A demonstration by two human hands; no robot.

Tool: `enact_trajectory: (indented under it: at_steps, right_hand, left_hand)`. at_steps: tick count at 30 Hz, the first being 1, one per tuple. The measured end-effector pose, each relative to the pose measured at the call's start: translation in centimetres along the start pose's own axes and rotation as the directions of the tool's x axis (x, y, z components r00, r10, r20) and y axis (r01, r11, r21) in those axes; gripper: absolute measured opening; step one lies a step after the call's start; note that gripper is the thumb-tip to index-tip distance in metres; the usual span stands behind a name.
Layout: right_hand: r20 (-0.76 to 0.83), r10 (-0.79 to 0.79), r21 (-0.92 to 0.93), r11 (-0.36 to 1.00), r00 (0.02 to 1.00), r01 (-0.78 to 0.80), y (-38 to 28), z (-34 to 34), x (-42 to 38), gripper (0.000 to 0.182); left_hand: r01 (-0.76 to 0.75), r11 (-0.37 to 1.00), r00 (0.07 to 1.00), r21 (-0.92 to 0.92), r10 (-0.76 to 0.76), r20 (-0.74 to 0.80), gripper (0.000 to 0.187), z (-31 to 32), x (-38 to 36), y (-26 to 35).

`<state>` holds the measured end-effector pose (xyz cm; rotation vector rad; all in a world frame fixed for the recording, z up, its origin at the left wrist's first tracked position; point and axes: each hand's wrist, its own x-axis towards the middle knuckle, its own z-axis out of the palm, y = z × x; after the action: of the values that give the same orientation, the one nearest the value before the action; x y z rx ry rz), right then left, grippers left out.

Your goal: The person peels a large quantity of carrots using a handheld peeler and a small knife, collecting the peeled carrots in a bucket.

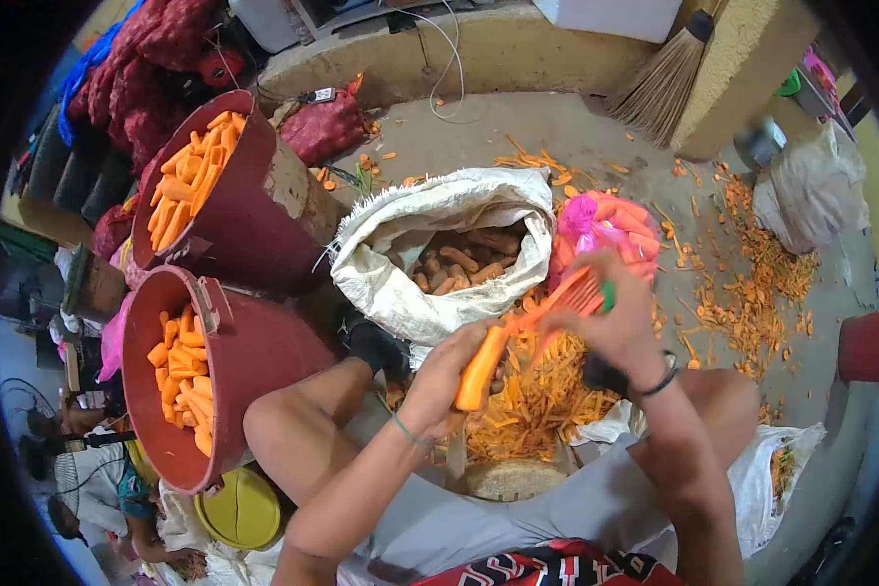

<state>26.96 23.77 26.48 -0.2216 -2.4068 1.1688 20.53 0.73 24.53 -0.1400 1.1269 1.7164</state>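
My left hand (444, 376) is closed around a bright orange carrot (481, 371), its tip pointing up and away from me. Beside it my right hand (620, 317), smeared by motion, grips a peeler (581, 295) that shows orange-red with a bit of green; its exact shape is blurred. Beneath both hands a heap of carrot peelings (547, 400) lies between my legs. Just beyond is an open white woven sack (386, 283) with unpeeled, brownish carrots (469, 259) inside. A pink-tied plastic bag of carrots (610, 230) stands right of the sack.
Two tilted dark red tubs, a far one (254, 186) and a near one (273, 376), hold peeled carrots at left. Peel scraps (752, 293) litter the floor at right. A straw broom (664, 83) leans by a pillar. Another person (103, 479) sits at lower left near a yellow lid (239, 508).
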Motion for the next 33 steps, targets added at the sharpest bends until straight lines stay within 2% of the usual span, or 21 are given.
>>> enact_trajectory:
  at_steps: [2, 3, 6, 7, 10, 11, 14, 15, 18, 19, 23, 26, 29, 32, 33]
  right_hand:
    - [0.16, -0.2, 0.033, 0.98, 0.967, 0.197, -1.8, 1.0, -1.1, 0.056]
    - [0.153, -0.297, -0.027, 0.952, 0.942, 0.305, -1.7, 1.2, -0.9, 0.056]
    - [0.076, -0.125, -0.116, 0.984, 0.989, 0.133, 0.1, 0.1, -0.3, 0.056]
    - [-0.027, -0.097, -0.139, 0.986, 0.995, 0.092, 1.1, -0.3, 0.0, 0.058]
    - [-0.135, 0.095, -0.129, 0.985, 0.986, -0.112, 1.0, -2.3, 0.0, 0.058]
    - [-0.07, 0.086, -0.128, 0.987, 0.994, -0.094, -0.1, -2.7, -0.5, 0.06]
    - [0.179, -0.164, -0.03, 0.985, 0.97, 0.172, -3.4, -2.0, -1.0, 0.061]
    - [0.246, -0.189, 0.009, 0.981, 0.951, 0.193, -3.6, -1.6, -0.8, 0.062]
    - [0.327, -0.166, -0.036, 0.982, 0.93, 0.188, -4.2, -1.4, 1.3, 0.06]
    - [0.274, -0.221, -0.045, 0.969, 0.936, 0.242, -3.7, -1.0, 1.9, 0.06]
    - [0.186, -0.229, -0.054, 0.969, 0.956, 0.242, -2.1, 0.6, 2.6, 0.062]
    - [0.074, -0.096, -0.198, 0.974, 0.993, 0.109, -1.1, -1.4, 4.0, 0.061]
    - [-0.14, 0.059, -0.147, 0.986, 0.988, -0.08, 2.7, -3.3, 5.3, 0.062]
    - [0.05, -0.171, -0.217, 0.96, 0.984, 0.177, -1.1, -1.0, 3.5, 0.063]
    - [0.147, -0.286, -0.118, 0.945, 0.947, 0.304, -0.8, 0.3, 2.8, 0.066]
  left_hand:
    - [-0.056, 0.998, 0.998, -0.026, 0.056, 0.016, 0.038, 0.8, 0.6, 0.1]
    - [-0.054, 0.997, 0.999, -0.063, 0.054, 0.001, 0.036, 1.5, 0.8, -0.2]
    - [-0.06, 0.997, 0.998, 0.052, 0.061, -0.021, 0.036, 1.4, 0.7, -0.5]
    - [-0.028, 0.998, 0.999, 0.047, 0.03, -0.034, 0.036, 2.6, 0.0, 0.5]
    - [-0.006, 0.994, 1.0, 0.113, 0.006, -0.005, 0.037, 1.8, -0.1, 0.6]
    - [-0.051, 0.996, 0.998, 0.075, 0.05, 0.023, 0.038, 1.4, 0.2, 0.7]
    - [-0.114, 0.993, 0.991, -0.031, 0.112, -0.07, 0.034, 2.1, 0.8, 1.1]
    - [-0.1, 0.994, 0.995, -0.043, 0.1, -0.013, 0.034, 2.5, 0.6, 1.7]
    - [-0.135, 0.989, 0.985, -0.061, 0.14, 0.099, 0.034, 3.5, 0.9, 2.7]
    - [-0.115, 0.988, 0.976, -0.099, 0.13, 0.172, 0.034, 3.2, 1.5, 2.9]
    - [-0.095, 0.988, 0.978, -0.12, 0.115, 0.172, 0.032, 2.6, 2.8, 3.7]
    - [-0.061, 0.998, 0.993, 0.015, 0.059, 0.102, 0.031, 1.1, 3.2, 3.5]
    - [-0.078, 0.997, 0.992, 0.016, 0.076, 0.097, 0.034, 1.0, 3.1, 3.9]
    - [-0.113, 0.993, 0.989, -0.016, 0.114, 0.093, 0.036, 1.3, 3.3, 4.0]
    - [-0.116, 0.993, 0.99, -0.025, 0.117, 0.078, 0.035, 2.0, 3.5, 3.9]
